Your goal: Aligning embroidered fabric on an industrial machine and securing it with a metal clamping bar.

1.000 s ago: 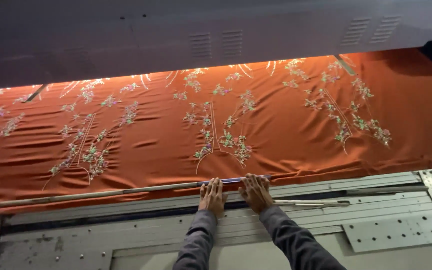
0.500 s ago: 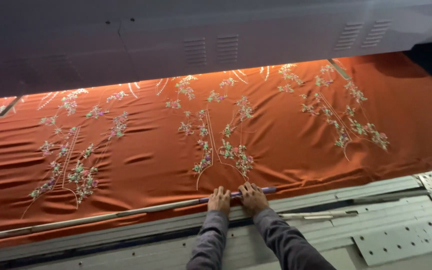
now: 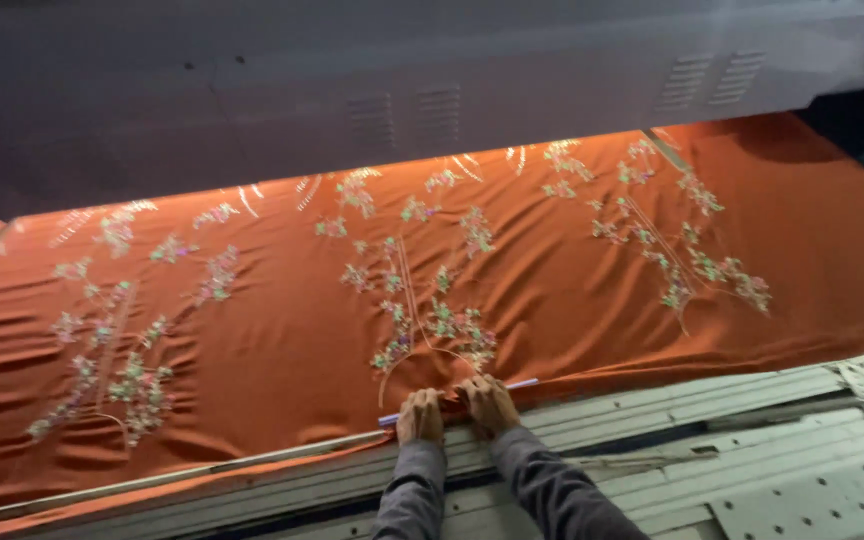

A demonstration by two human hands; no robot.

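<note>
Left hand and right hand pinched orange cloth at frame's near edge, fingers clenched; uneven pull risked puckering embroidery.

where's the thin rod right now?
Head view, lower centre: the rod lies along the near edge of the orange fabric, above the metal frame. The left hand and right hand press on it.

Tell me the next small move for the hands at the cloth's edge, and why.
Probably slide both hands sideways along the rod, pressing the orange embroidered fabric flat. The left hand and right hand sit together at the fabric's near edge, while folds ripple the cloth further left.
</note>
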